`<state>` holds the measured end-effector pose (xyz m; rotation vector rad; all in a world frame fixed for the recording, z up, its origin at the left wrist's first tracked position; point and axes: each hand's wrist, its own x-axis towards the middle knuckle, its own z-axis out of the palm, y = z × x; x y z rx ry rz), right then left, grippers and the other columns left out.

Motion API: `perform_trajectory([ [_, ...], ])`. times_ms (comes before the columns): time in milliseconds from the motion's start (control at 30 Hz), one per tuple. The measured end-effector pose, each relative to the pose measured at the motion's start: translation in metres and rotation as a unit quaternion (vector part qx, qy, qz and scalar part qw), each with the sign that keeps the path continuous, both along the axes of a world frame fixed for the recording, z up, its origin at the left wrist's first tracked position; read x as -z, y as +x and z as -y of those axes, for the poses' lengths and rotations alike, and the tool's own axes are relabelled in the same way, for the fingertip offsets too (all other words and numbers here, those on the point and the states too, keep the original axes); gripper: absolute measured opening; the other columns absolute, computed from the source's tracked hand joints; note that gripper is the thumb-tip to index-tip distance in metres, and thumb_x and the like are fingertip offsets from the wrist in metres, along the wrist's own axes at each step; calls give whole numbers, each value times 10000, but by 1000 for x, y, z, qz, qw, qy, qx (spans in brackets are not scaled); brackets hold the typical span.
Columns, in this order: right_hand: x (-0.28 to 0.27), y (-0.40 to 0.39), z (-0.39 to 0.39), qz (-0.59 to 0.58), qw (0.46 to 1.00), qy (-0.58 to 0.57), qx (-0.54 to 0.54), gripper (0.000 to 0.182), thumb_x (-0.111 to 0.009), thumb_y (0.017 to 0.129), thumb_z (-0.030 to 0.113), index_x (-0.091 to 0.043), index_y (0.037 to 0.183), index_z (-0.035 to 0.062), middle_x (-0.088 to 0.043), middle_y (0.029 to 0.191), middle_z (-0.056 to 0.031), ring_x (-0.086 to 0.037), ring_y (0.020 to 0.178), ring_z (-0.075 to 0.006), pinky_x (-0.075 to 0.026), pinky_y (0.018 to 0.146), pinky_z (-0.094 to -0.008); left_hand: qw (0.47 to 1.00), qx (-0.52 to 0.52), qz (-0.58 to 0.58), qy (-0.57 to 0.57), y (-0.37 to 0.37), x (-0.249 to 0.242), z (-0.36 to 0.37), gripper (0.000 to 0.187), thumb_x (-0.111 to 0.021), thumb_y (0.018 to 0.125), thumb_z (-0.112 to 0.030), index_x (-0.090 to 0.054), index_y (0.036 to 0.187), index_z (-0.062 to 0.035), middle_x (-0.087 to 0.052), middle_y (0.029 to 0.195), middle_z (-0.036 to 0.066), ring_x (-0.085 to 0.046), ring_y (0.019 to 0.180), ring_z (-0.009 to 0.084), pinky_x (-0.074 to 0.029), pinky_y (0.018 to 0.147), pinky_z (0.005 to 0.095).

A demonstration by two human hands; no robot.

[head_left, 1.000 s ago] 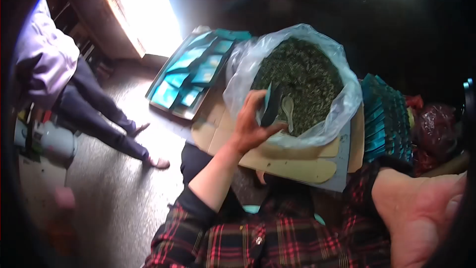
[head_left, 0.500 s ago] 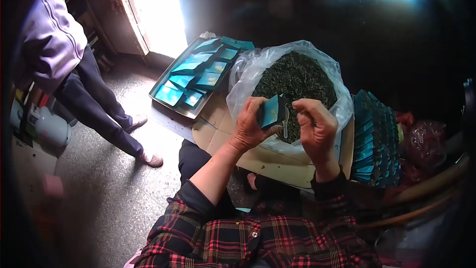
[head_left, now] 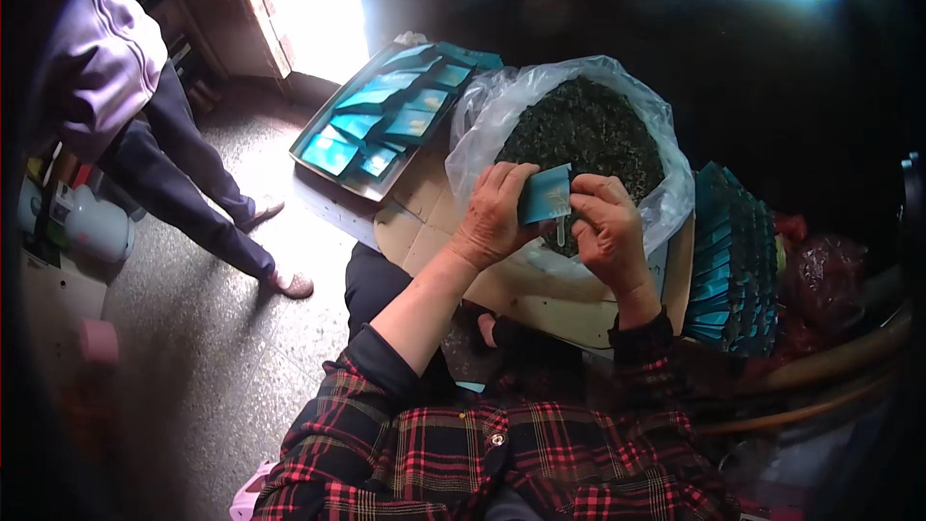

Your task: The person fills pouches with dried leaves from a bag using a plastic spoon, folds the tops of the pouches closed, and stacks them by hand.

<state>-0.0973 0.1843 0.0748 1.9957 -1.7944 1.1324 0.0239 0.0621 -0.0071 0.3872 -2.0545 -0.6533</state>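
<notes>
My left hand [head_left: 495,215] is closed round a small teal packet [head_left: 547,198], held tilted above an open clear plastic bag [head_left: 675,169]. The bag is full of dark, dried leaves [head_left: 588,125] that look like tea. At the packet's right edge, the thumb and fingers of my right hand [head_left: 610,232] are bent in a pinch; how much of the edge lies between them is partly hidden. Just below the packet, a slim translucent piece [head_left: 561,232], perhaps a spoon handle, shows against the leaves.
A shallow tray [head_left: 333,186] of teal packets stands left of the bag. Right of it, more packets [head_left: 728,270] stand in a dense row, beside a reddish plastic bag [head_left: 830,275]. Cardboard [head_left: 415,222] lies under the bag. Another person [head_left: 178,159] stands at the left.
The packet has turned so its printed face shows more. My right hand has come in from the right to the packet's edge. The view has shifted slightly.
</notes>
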Motion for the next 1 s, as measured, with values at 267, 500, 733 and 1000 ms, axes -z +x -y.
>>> perform_trajectory([
  [267,45,-14,-3,453,880,120,74,99,-588,828,54,-672,861,14,-565,690,47,-491,604,-30,-423,559,-200,997,59,34,-32,0,0,-1,691,-811,624,-293,-512,1202,-62,-563,1052,128,-529,999,336,-411,895,394],
  [500,32,-24,-9,565,815,43,122,131,-564,868,66,-689,862,27,-561,690,58,-468,601,-4,-377,533,-165,898,131,-62,416,7,9,34,739,-697,725,-502,-494,1278,-57,-589,1095,143,-550,1041,313,-406,943,389],
  [733,39,-23,-3,505,856,33,102,130,-568,868,68,-686,879,15,-560,699,56,-457,580,-11,-381,528,-166,999,30,18,0,6,-7,11,740,-775,683,-419,-482,1263,-64,-584,1063,133,-555,1020,321,-423,915,401],
  [1000,20,-2,1,469,873,137,-6,233,-609,846,79,-645,1059,-11,-603,761,32,-530,670,-36,-450,604,-186,988,75,112,73,3,1,8,755,-851,590,-320,-489,1206,-77,-576,1107,134,-554,1061,325,-438,907,417],
])
